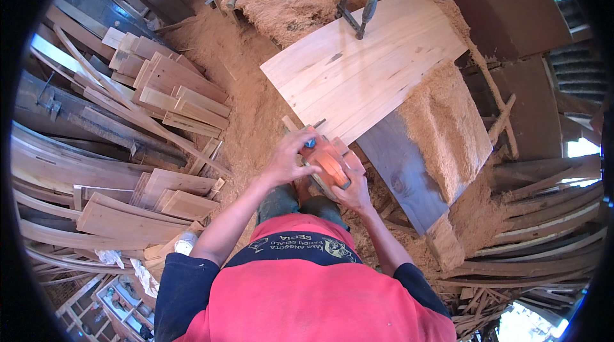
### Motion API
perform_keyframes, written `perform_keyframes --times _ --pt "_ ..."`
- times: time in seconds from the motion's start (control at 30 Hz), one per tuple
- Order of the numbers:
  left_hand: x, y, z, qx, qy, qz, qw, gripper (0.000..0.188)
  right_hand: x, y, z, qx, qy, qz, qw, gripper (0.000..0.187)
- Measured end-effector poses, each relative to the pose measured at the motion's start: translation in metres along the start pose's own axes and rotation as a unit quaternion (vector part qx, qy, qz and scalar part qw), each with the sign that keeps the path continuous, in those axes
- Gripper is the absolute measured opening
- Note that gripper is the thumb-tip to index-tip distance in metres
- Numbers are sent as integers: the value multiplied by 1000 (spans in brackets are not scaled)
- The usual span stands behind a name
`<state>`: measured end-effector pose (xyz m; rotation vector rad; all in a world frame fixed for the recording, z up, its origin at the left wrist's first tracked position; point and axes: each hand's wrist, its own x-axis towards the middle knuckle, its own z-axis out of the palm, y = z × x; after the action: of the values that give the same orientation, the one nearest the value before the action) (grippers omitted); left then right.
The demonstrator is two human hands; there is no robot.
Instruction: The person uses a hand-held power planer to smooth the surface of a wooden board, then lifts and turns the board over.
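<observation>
An orange electric hand planer (330,162) is held in front of my waist, at the near end of a pale wooden panel (377,64). My left hand (286,158) grips its front, fingers at a blue knob (311,142) and thumb reaching along the side. The rear of the planer is in my right hand (354,194). Its underside is hidden, so I cannot tell whether it touches the wood. A dark clamp (359,20) stands on the panel's far part.
Wood shavings (448,131) heap over a dark board (400,166) on the right and cover the floor (214,54). Cut boards (176,89) are stacked at left. Long curved planks (543,227) lie along the right side. A white container (185,243) sits near my left elbow.
</observation>
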<state>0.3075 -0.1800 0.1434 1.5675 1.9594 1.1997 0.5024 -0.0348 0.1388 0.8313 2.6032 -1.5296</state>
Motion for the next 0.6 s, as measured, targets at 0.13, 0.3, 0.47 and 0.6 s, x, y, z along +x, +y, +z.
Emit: perform_keyframes --times 0.13,0.3,0.47,0.6 --pt "-56 -52 83 27 172 -344 922 74 -10 24 4 25 45 12 999 48" --pt "-48 -65 127 36 180 -421 888 92 -9 32 -5 3 48 29 998 45" --pt "-43 -82 116 -25 170 -417 893 96 3 23 -3 13 48 32 998 44" --pt "-42 -98 106 10 187 -387 903 93 18 25 6 14 42 38 998 43"
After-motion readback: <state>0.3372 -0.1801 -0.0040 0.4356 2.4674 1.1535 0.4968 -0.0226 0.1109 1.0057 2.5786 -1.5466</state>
